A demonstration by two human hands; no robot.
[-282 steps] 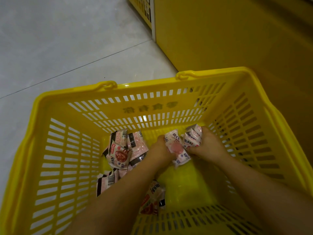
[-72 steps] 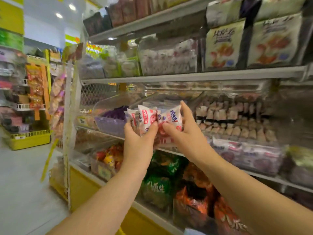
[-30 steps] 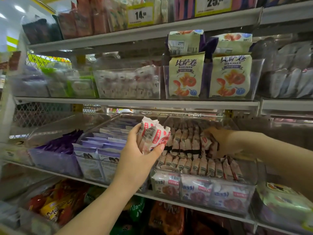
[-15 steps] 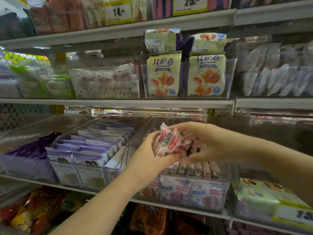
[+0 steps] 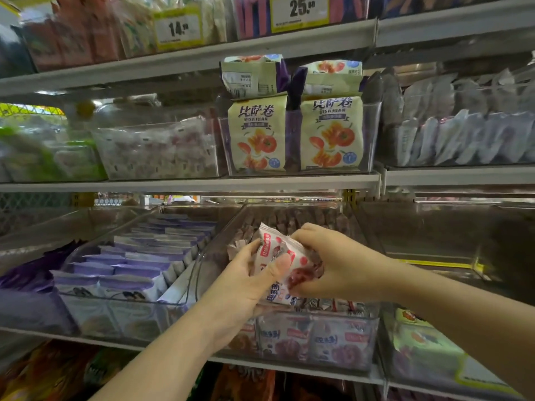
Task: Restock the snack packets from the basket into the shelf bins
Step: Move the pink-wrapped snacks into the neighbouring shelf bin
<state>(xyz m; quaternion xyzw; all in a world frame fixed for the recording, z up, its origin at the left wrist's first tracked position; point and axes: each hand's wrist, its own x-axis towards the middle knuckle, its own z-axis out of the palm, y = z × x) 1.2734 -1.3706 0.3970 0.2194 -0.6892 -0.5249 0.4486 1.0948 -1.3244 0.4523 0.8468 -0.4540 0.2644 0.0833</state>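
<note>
Back from the bin (image 5: 347, 314) below, the right hand (image 5: 338, 261) pinches snack packets (image 5: 273, 247) the left hand (image 5: 246, 287) grips; restocking continues.

Shelving: grey metal tiers crossed the whole view, with a top shelf edge (image 5: 188, 57) and a middle shelf edge (image 5: 188, 186).
Right bay: a second shelf (image 5: 457, 176) met the middle tier at its right end.
Price tags (image 5: 177, 28): two, yellow-framed, stood on the top tier.
Left side: wire mesh (image 5: 29, 209) showed behind the shelving.
Light: a bright patch (image 5: 29, 110) showed at the far left.
</note>
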